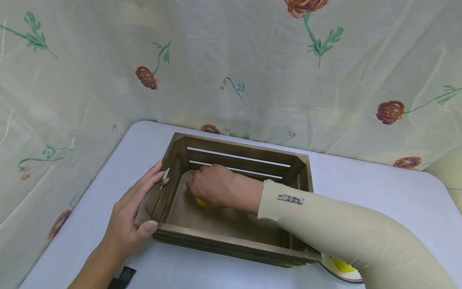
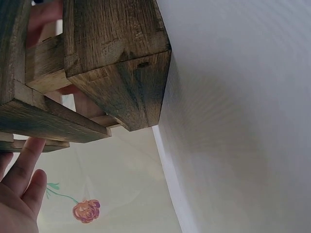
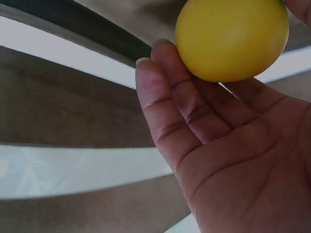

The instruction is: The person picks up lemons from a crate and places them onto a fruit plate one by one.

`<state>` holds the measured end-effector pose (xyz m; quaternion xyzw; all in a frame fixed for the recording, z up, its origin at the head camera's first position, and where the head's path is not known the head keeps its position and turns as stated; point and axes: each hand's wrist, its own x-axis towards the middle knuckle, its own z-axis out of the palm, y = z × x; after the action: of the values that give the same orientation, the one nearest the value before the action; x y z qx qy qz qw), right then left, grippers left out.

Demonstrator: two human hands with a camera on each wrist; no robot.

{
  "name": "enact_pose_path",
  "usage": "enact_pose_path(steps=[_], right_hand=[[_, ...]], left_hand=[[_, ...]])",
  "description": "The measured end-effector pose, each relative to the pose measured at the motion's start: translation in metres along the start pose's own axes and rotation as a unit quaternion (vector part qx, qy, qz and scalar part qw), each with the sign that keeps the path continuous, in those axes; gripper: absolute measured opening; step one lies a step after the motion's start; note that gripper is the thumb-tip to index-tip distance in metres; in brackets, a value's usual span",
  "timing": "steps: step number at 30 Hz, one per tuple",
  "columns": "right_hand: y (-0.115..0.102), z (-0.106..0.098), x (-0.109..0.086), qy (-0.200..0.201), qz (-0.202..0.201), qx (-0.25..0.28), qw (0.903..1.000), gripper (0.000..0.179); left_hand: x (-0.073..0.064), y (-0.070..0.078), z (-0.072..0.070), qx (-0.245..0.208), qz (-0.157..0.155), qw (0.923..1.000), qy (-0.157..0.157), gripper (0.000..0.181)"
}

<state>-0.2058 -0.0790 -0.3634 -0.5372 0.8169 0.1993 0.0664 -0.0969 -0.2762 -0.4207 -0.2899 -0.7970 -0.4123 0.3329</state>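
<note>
A slatted brown wooden crate (image 1: pixel 231 241) stands on the white table. My right hand (image 1: pixel 213 186) reaches down inside its left half, back of the hand upward. It grips a smooth, rounded yellow fruit (image 3: pixel 231 39) between fingers and thumb; in the head view only a sliver of the fruit (image 1: pixel 201 203) shows beneath the hand. At the crate's left end my left hand (image 1: pixel 126 218) rests with long, straight fingers along the slats and the thumb at the front corner. The left wrist view shows its fingers (image 2: pixel 24 167) beside the wooden slats (image 2: pixel 53 121).
Partly under the right sleeve (image 1: pixel 325 216), a plate (image 1: pixel 355 276) with a dark rim holds another yellow thing (image 1: pixel 342 265) near the crate's front right corner. A flowered curtain (image 1: pixel 231 52) hangs behind and left of the table (image 1: pixel 140 138). A black object (image 1: pixel 124 277) shows by the left wrist.
</note>
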Motion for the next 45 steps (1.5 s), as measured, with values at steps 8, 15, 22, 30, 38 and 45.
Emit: enact_pose_path(steps=[8, 15, 22, 30, 38, 45], right_hand=[[0.007, -0.012, -0.001, -0.008, -0.013, 0.024, 0.9996, 0.064], [0.012, -0.022, -0.007, 0.006, -0.022, 0.05, 0.9985, 0.064], [0.015, -0.027, -0.012, 0.013, -0.028, 0.055, 0.998, 0.063], [0.018, -0.043, -0.038, 0.058, -0.041, 0.069, 0.9951, 0.052], [0.019, -0.061, -0.089, 0.103, -0.058, 0.133, 0.984, 0.058], [0.022, -0.064, -0.137, 0.163, -0.064, 0.198, 0.9644, 0.056]], left_hand=[[0.003, -0.001, 0.0, -0.006, 0.008, 0.9999, 0.004, 0.087], [0.002, -0.001, 0.002, -0.002, 0.006, 1.0, -0.002, 0.087], [0.004, -0.002, 0.002, -0.001, 0.002, 1.0, -0.002, 0.088], [0.002, -0.003, 0.001, 0.003, 0.001, 1.0, -0.001, 0.087], [0.0, -0.001, 0.0, -0.005, 0.005, 1.0, 0.004, 0.085], [0.001, 0.0, 0.001, -0.008, 0.017, 0.9998, 0.012, 0.087]])
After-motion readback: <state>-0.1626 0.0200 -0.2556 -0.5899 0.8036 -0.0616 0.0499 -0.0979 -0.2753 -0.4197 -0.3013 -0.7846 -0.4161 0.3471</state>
